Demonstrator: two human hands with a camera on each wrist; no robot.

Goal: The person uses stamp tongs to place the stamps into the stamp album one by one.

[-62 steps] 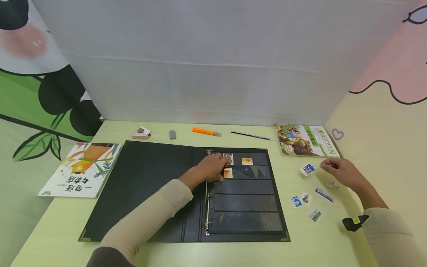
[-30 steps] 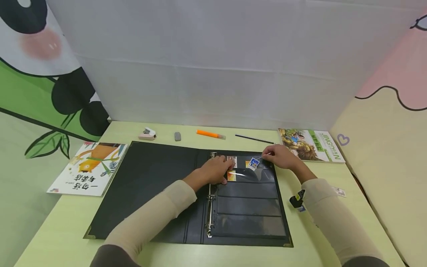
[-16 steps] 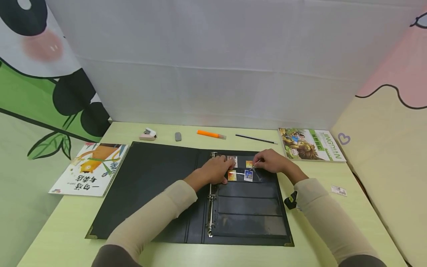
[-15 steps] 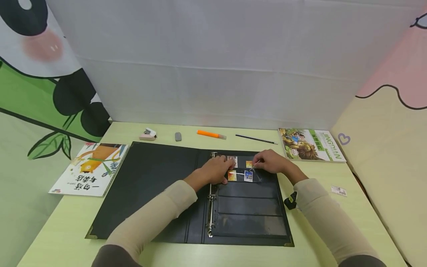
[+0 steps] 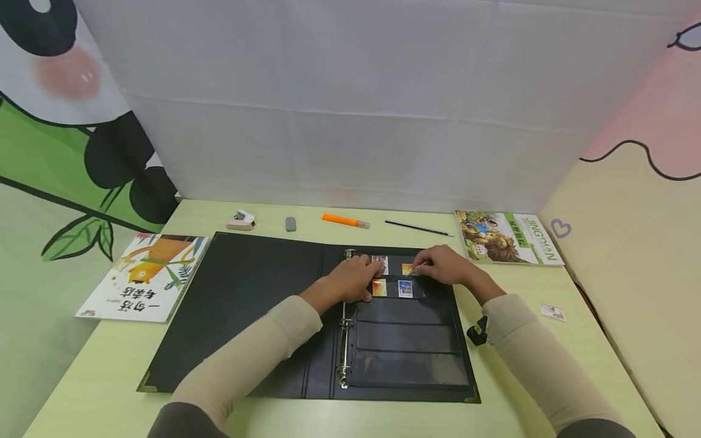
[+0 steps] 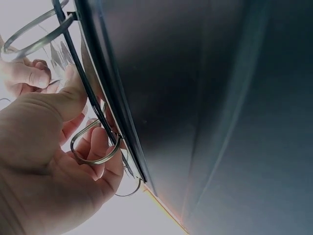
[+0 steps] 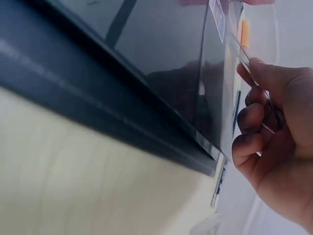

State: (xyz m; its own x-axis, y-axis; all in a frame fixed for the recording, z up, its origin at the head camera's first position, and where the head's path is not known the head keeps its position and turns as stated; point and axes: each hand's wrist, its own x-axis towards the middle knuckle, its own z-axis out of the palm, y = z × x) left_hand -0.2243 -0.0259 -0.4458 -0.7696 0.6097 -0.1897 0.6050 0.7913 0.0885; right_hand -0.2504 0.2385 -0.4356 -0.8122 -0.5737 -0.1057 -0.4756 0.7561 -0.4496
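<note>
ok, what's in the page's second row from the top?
The second row shows an orange stamp and, right of it, a blue stamp; whether the blue one is fully tucked in, I can't tell. The left hand covers the row's left end, hiding anything there.

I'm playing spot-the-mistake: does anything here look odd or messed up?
Yes, the left book: its title is upside down in the head view. The blue stamp sits straight, and nothing looks spilled.

We are seeing a stamp [image 5: 405,289] in the folder [image 5: 405,337] between our left hand [image 5: 352,278] and right hand [image 5: 445,265], a book [image 5: 145,277] lying left, a pen [image 5: 345,220] beyond.
</note>
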